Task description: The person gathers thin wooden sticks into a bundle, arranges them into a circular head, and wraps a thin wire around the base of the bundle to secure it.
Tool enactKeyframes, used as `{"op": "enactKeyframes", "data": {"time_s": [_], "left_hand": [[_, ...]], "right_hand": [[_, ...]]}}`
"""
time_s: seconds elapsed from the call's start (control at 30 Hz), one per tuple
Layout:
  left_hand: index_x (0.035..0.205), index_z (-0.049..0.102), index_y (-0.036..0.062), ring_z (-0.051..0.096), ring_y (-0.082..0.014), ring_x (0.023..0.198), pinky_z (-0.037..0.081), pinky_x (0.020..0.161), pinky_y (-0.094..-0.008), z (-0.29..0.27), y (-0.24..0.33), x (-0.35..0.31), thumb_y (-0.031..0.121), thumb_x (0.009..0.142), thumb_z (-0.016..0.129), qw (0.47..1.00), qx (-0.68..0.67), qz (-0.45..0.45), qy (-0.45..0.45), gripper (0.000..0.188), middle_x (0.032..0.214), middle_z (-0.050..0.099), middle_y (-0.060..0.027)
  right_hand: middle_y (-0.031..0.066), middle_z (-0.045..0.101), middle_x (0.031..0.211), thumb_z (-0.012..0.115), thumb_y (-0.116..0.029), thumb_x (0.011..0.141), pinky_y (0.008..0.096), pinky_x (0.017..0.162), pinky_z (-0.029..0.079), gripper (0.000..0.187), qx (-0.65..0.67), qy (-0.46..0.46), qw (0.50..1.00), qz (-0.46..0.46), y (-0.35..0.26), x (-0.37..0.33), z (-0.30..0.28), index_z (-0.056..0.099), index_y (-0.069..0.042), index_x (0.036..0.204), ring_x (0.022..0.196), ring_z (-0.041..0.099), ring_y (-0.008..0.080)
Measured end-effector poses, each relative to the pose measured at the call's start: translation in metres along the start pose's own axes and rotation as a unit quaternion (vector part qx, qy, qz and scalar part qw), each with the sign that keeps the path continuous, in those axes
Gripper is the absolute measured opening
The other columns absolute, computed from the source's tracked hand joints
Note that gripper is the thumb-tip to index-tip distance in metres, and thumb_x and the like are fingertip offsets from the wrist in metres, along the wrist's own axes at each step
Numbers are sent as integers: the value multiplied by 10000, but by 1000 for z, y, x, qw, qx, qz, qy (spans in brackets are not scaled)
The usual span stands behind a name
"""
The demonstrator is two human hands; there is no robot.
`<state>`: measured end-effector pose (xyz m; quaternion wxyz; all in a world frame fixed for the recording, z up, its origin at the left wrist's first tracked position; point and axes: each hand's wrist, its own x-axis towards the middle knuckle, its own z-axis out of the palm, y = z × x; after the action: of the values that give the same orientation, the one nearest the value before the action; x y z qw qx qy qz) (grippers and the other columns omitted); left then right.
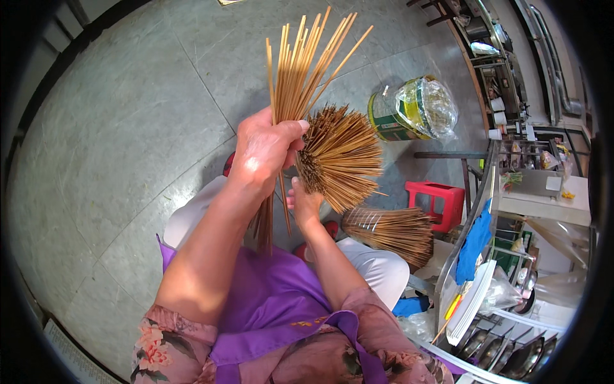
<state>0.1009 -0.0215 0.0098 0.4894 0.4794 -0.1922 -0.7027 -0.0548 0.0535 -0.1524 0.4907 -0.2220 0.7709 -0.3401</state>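
My left hand [259,150] is closed around a loose bunch of thin tan sticks [297,73]. Their upper ends fan out above my thumb, and darker lower ends hang beneath my wrist. Just right of it, a thick bundle of thin brown sticks [345,157] flares outward. My right hand [306,201] grips this bundle from below; part of its fingers is hidden behind the sticks. Another thick bundle of brown sticks [393,233], bound with a band, lies beyond my right knee.
To the right are a red plastic stool [441,203] and a green-and-yellow tin [409,109] with clear plastic over it. A table edge with a blue cloth [474,246] and stacked white sheets [472,304] stands close on my right. Grey tiled floor [121,134] spreads left.
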Motion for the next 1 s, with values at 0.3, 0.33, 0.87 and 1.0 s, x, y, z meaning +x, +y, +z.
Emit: {"op": "enactKeyframes", "data": {"time_s": [0.3, 0.33, 0.87, 1.0], "left_hand": [[746, 500, 19, 422, -111, 437, 323, 396, -242, -2, -2, 1, 96, 720, 601, 1000, -13, 9, -7, 130, 578, 493, -51], [746, 501, 19, 423, -110, 437, 324, 395, -240, -4, -2, 2, 97, 719, 602, 1000, -15, 14, -7, 131, 578, 493, -50], [736, 514, 26, 417, -97, 447, 329, 404, -226, -4, -1, 1, 104, 718, 592, 999, -30, 19, -13, 111, 586, 488, -36], [731, 520, 25, 421, -94, 447, 329, 401, -220, -3, -4, 2, 100, 718, 591, 999, -29, 25, -16, 104, 583, 495, -35]], "right_hand": [[31, 522, 588, 563, -60, 782, 235, 424, 405, 96, -107, -135, 985, 15, 19, -20, -24, 576, 9, 849, 509, 511, 114], [29, 528, 595, 556, -51, 785, 231, 445, 415, 84, -153, -159, 975, -4, 17, -27, -27, 582, 10, 836, 513, 513, 112], [115, 580, 825, 649, -107, 660, 376, 722, 419, 156, -426, 73, 762, -482, -58, -46, -56, 611, -42, 796, 801, 522, 284], [119, 586, 835, 642, -160, 676, 372, 740, 413, 178, -436, 77, 768, -463, -54, -38, -47, 618, -45, 810, 802, 520, 288]]}}
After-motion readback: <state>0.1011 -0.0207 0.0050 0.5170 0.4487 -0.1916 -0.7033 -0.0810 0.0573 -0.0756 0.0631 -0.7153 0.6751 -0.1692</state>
